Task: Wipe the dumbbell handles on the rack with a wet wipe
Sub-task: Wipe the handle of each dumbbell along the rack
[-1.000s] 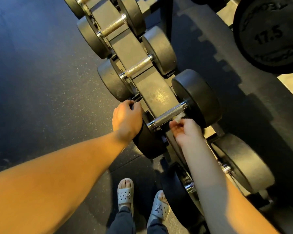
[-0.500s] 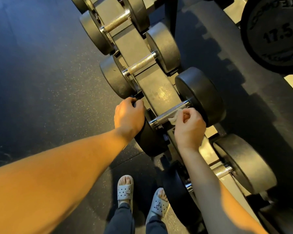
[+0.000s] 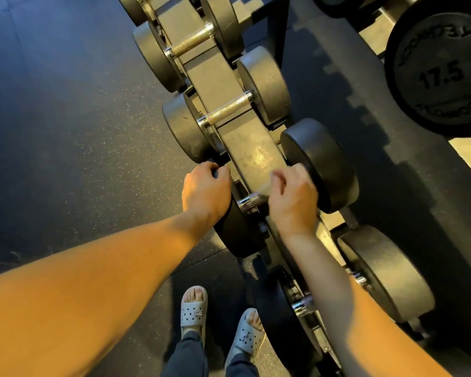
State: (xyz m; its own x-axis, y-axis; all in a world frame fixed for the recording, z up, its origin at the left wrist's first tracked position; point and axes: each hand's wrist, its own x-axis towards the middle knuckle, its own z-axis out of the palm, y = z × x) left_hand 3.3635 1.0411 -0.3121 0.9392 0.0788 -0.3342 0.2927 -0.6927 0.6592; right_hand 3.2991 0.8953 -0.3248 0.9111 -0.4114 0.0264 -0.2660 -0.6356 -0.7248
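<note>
A black dumbbell [image 3: 321,161] lies across the grey rack [image 3: 253,156] in front of me. Its chrome handle [image 3: 249,200] shows only at the near end. My right hand [image 3: 292,198] is curled over the rest of the handle with a pale wet wipe [image 3: 264,189] under its fingers; the hand is blurred. My left hand [image 3: 206,193] grips the top of the dumbbell's near black head [image 3: 239,235].
More dumbbells line the rack above, one with a knurled handle [image 3: 229,108], and another dumbbell [image 3: 384,273] sits below. A plate marked 17.5 [image 3: 441,74] is at the upper right. Dark rubber floor [image 3: 65,131] lies left; my sandalled feet [image 3: 193,308] stand below.
My right hand has slid along the handle from its far end toward the near end, turning over the bar with the wipe. My left hand has stayed on the near head.
</note>
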